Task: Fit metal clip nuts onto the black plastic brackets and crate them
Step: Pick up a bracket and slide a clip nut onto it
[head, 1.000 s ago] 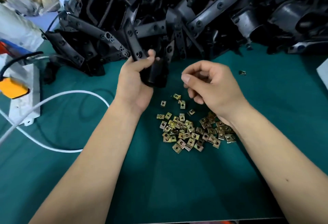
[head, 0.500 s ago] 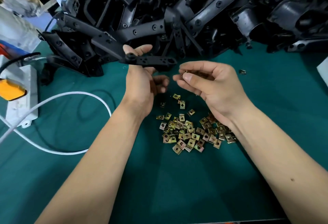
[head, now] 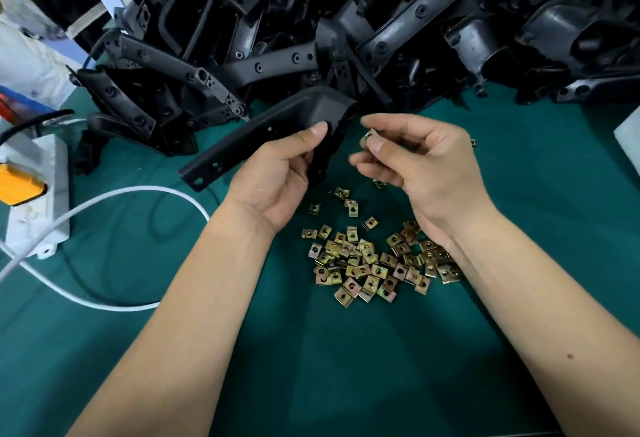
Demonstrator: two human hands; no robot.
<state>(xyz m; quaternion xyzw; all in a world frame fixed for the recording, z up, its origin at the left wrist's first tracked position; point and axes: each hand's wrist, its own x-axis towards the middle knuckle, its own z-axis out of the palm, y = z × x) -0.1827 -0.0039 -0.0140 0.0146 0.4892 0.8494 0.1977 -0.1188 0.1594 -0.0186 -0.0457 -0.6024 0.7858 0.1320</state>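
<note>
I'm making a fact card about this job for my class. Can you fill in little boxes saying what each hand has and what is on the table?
left hand: the left hand grips a black bracket, held above the table
right hand: the right hand pinches one clip nut near the bracket's bend
loose nuts: a heap of clip nuts on the green mat
behind: a big pile of black brackets
left side: a white cable

Matt black plastic bracket (head: 277, 131); shiny brass-toned metal clip nuts (head: 367, 263).
</note>
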